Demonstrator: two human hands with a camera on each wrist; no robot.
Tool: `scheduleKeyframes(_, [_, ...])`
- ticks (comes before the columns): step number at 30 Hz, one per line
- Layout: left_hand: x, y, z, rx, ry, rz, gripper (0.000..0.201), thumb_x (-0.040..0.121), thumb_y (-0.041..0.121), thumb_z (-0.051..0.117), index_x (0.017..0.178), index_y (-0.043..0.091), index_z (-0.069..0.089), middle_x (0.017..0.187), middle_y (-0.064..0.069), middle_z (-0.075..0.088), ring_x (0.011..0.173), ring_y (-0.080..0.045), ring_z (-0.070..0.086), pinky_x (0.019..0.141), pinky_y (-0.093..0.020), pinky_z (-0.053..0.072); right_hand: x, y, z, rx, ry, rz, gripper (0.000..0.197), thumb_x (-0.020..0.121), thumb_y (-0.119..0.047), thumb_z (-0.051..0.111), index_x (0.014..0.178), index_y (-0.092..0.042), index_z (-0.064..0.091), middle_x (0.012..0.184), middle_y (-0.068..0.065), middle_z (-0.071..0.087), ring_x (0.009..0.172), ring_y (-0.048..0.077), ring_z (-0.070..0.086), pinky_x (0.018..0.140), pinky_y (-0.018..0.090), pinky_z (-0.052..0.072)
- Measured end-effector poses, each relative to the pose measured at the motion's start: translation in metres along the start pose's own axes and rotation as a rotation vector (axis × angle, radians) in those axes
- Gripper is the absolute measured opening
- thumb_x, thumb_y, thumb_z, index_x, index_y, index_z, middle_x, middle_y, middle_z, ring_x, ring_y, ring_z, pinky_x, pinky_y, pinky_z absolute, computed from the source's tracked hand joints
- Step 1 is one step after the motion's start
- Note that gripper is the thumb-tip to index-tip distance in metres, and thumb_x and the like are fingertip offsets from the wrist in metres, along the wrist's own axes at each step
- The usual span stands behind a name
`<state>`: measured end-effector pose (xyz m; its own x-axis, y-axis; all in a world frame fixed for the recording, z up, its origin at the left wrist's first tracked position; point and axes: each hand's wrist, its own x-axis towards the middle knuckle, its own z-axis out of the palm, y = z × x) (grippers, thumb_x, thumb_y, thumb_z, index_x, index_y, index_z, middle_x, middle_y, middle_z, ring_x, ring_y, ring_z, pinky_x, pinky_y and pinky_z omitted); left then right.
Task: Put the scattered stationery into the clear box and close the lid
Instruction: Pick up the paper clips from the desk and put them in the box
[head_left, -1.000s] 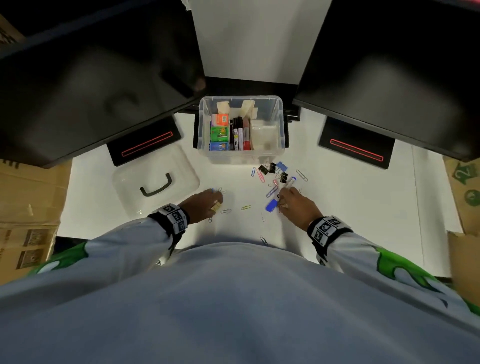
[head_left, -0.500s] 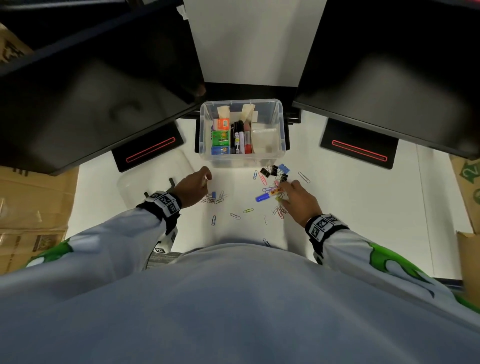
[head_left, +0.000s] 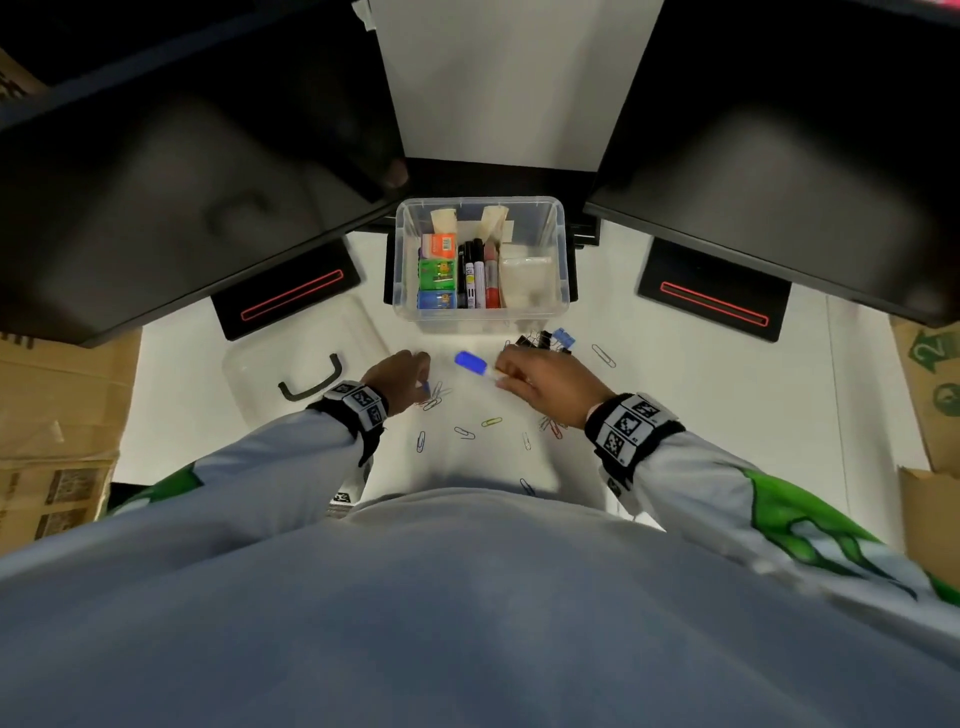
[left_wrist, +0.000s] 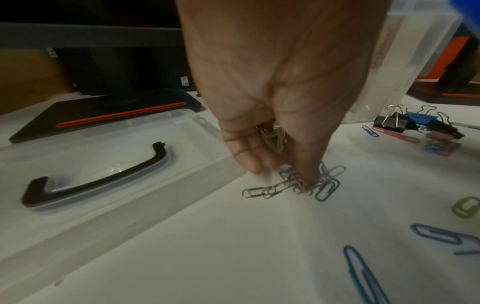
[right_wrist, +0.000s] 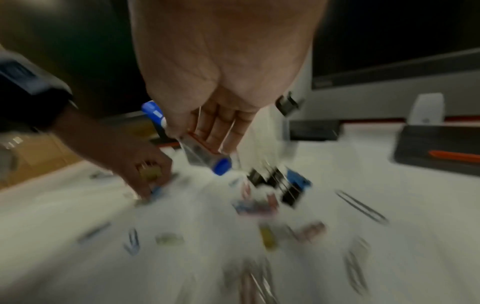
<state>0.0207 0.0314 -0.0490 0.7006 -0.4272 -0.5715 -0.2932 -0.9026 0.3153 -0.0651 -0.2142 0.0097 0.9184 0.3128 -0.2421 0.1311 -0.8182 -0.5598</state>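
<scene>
The blue-capped marker (head_left: 475, 365) sits gripped in the right hand (head_left: 550, 384), lifted off the table (head_left: 701, 395) just short of the clear box (head_left: 480, 312). The left hand (head_left: 400, 379) pinches a small clip while its fingers (left_wrist: 309, 172) press a heap of paper clips (left_wrist: 291, 183) beside the lid (head_left: 291, 364)

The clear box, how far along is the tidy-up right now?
Partly done. The clear box already holds markers and small coloured packs. In hand: the right hand grips a blue-capped marker; the left hand holds a small clip and touches a cluster of paper clips. Left: loose paper clips and the binder clips on the table, then the lid, lying beside the box.
</scene>
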Motion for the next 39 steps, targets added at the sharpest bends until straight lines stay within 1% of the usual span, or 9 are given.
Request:
scheduleKeyframes(6, [-0.001, 0.009, -0.007, -0.056, 0.03, 0.031, 0.02, 0.081, 0.025, 0.066, 0.095, 0.012, 0.06, 0.097, -0.009, 0.062, 0.09, -0.027, 0.06, 0.071, -0.03, 0.043, 0.056, -0.041, -0.043, 0.411, 0.353, 0.209, 0.019, 0.098, -0.029, 0.055, 0.11, -0.015, 0.056, 0.084, 0.007, 0.067, 0.072, 0.025, 0.064, 0.062, 0.036, 0.054])
scheduleKeyframes(9, [-0.003, 0.017, -0.015, -0.125, 0.036, 0.046, 0.018, 0.079, 0.024, 0.066, 0.09, 0.012, 0.06, 0.092, -0.005, 0.068, 0.088, -0.027, 0.063, 0.073, -0.035, 0.052, 0.08, -0.035, -0.052, 0.465, 0.371, 0.321, 0.025, 0.099, -0.028, 0.053, 0.116, -0.01, 0.055, 0.086, 0.008, 0.067, 0.073, 0.025, 0.065, 0.066, 0.038, 0.056])
scheduleKeyframes(14, [-0.007, 0.026, -0.03, -0.277, 0.041, 0.095, 0.023, 0.085, 0.02, 0.067, 0.095, 0.012, 0.049, 0.09, -0.002, 0.067, 0.08, -0.023, 0.063, 0.067, -0.032, 0.049, 0.06, -0.019, -0.066, 0.446, 0.46, 0.267, 0.021, 0.1, -0.025, 0.049, 0.115, -0.014, 0.059, 0.092, 0.0, 0.066, 0.073, 0.012, 0.06, 0.067, 0.022, 0.048])
scheduleKeyframes(17, [-0.008, 0.028, -0.031, -0.322, -0.013, 0.123, 0.027, 0.086, 0.023, 0.068, 0.097, 0.013, 0.045, 0.094, -0.007, 0.069, 0.078, -0.028, 0.065, 0.067, -0.038, 0.053, 0.02, 0.007, -0.057, 0.42, 0.426, 0.268, 0.014, 0.1, -0.027, 0.048, 0.099, -0.019, 0.059, 0.08, -0.004, 0.066, 0.068, 0.015, 0.063, 0.065, 0.029, 0.054])
scheduleKeyframes(21, [-0.009, 0.043, -0.028, -0.37, -0.034, 0.118, 0.022, 0.092, 0.025, 0.062, 0.106, 0.016, 0.048, 0.084, -0.006, 0.067, 0.064, -0.02, 0.061, 0.059, -0.029, 0.05, -0.029, 0.05, -0.017, 0.248, 0.285, 0.376, 0.013, 0.098, -0.029, 0.049, 0.094, -0.02, 0.057, 0.076, 0.002, 0.066, 0.064, 0.022, 0.062, 0.063, 0.04, 0.056])
scheduleKeyframes(24, [-0.015, 0.072, -0.037, -0.438, -0.057, 0.213, 0.012, 0.094, 0.026, 0.06, 0.104, 0.02, 0.058, 0.081, -0.001, 0.067, 0.064, -0.012, 0.059, 0.062, -0.029, 0.053, -0.041, 0.068, 0.009, 0.141, 0.217, 0.51, 0.016, 0.095, -0.021, 0.054, 0.11, -0.017, 0.057, 0.102, 0.008, 0.064, 0.085, 0.031, 0.064, 0.074, 0.038, 0.053])
scheduleKeyframes(29, [-0.013, 0.142, -0.085, -0.398, 0.184, 0.382, 0.018, 0.095, 0.024, 0.059, 0.113, 0.019, 0.058, 0.102, 0.006, 0.063, 0.081, -0.007, 0.061, 0.068, -0.018, 0.051, -0.018, 0.067, 0.02, 0.106, 0.172, 0.539, 0.048, 0.091, -0.019, 0.056, 0.137, -0.019, 0.044, 0.127, 0.013, 0.042, 0.092, 0.036, 0.063, 0.079, 0.039, 0.051])
scheduleKeyframes(33, [0.027, 0.17, -0.122, -0.377, 0.401, 0.314, 0.02, 0.094, 0.021, 0.059, 0.113, 0.016, 0.058, 0.108, -0.003, 0.065, 0.074, -0.011, 0.06, 0.06, -0.02, 0.049, -0.001, 0.067, 0.023, 0.042, 0.136, 0.517, 0.054, 0.09, -0.025, 0.061, 0.141, -0.024, 0.042, 0.128, 0.015, 0.041, 0.103, 0.038, 0.059, 0.089, 0.048, 0.054])
scheduleKeyframes(39, [0.06, 0.169, -0.121, -0.056, 0.232, 0.306, 0.041, 0.093, 0.012, 0.055, 0.134, 0.009, 0.051, 0.134, -0.013, 0.052, 0.122, -0.025, 0.052, 0.094, -0.026, 0.039, 0.008, 0.071, 0.023, 0.019, 0.104, 0.499, 0.051, 0.087, -0.02, 0.066, 0.131, -0.019, 0.041, 0.122, 0.015, 0.039, 0.091, 0.037, 0.061, 0.076, 0.04, 0.055])
